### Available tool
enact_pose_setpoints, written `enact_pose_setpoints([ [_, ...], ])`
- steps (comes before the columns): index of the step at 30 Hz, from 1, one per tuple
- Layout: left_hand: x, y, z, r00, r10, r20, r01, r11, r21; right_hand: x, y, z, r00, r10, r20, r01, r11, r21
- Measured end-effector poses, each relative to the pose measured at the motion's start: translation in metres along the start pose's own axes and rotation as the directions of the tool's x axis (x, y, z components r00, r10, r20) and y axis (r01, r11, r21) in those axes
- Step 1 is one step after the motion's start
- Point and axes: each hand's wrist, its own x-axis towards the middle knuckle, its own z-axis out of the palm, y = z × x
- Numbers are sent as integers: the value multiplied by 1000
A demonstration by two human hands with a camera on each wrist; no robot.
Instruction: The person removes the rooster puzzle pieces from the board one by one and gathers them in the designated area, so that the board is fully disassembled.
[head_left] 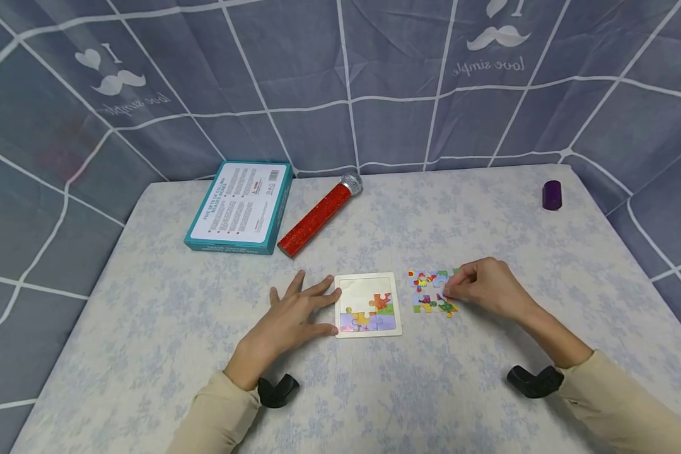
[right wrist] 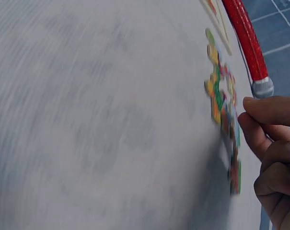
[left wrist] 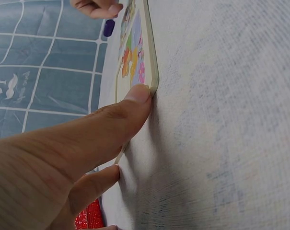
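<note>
A square jigsaw tray [head_left: 398,302] with a pale raised border lies flat; colourful pieces [head_left: 374,321] fill its lower part and right side. My left hand [head_left: 289,318] spreads its fingers at the tray's left edge, the thumb [left wrist: 139,93] pressing the near corner in the left wrist view. Right of the tray lies a cluster of loose puzzle pieces [head_left: 425,302]. Over that cluster's right side is my right hand [head_left: 488,287], thumb and forefinger close together. In the right wrist view no piece shows between the fingertips [right wrist: 250,104]. The hand hides some pieces in the head view.
Behind the left hand lie a teal-edged box [head_left: 238,205] and a red glittery microphone [head_left: 318,217]. A small purple cylinder [head_left: 552,195] stands at the back right. Grey checked cloth [head_left: 391,69] hangs behind the table. Black devices [head_left: 278,391] sit at both wrists.
</note>
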Motion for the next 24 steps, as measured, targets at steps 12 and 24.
enact_pose_setpoints([
  [12,-1,-1,0,1000,1,3,-1,1000,-19,21,-37,41,988,-147,51,142,986,92],
  [24,0,-1,1,1000,11,-14,-11,1000,1,31,-51,65,961,-264,87,254,961,105],
])
